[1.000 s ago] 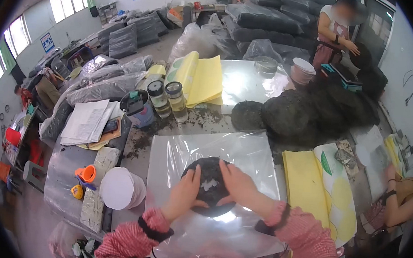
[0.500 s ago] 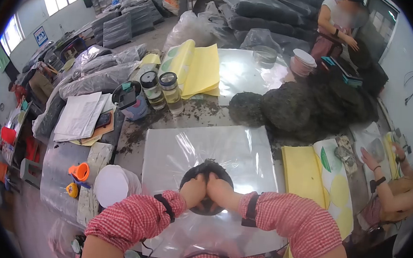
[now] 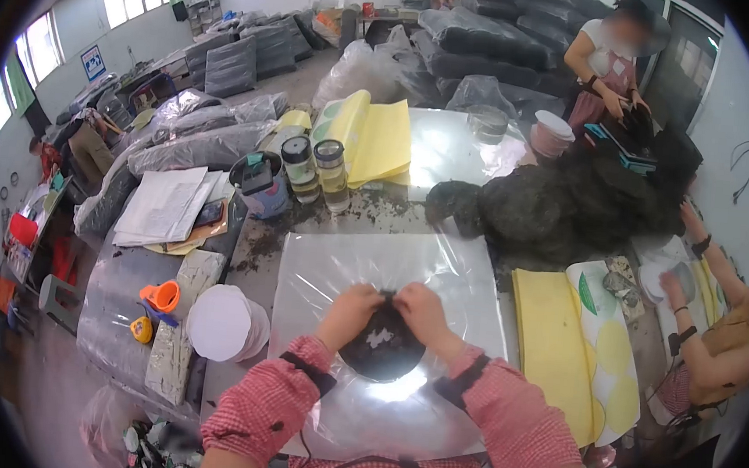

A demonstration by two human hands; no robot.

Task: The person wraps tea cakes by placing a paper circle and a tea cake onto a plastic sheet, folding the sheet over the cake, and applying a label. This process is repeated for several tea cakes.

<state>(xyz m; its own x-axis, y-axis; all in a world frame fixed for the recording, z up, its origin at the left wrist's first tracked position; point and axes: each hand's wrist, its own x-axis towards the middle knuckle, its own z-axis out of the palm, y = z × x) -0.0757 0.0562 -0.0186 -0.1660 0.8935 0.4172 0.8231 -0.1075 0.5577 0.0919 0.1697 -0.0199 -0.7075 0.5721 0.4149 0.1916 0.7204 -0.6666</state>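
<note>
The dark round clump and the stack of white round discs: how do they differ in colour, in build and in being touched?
The dark round clump is near-black with a pale irregular patch, while the stack of white round discs is plain white on top.
The clump looks rough and loose-edged; the stack is smooth and neatly piled.
The left hand and right hand touch the clump's far edge; no hand touches the stack.
Both look roughly round.

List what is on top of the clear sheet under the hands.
A dark round clump lies on the clear sheet, with a pale patch near its middle. The left hand and right hand pinch its far edge. Whatever is beneath the clump is covered.
</note>
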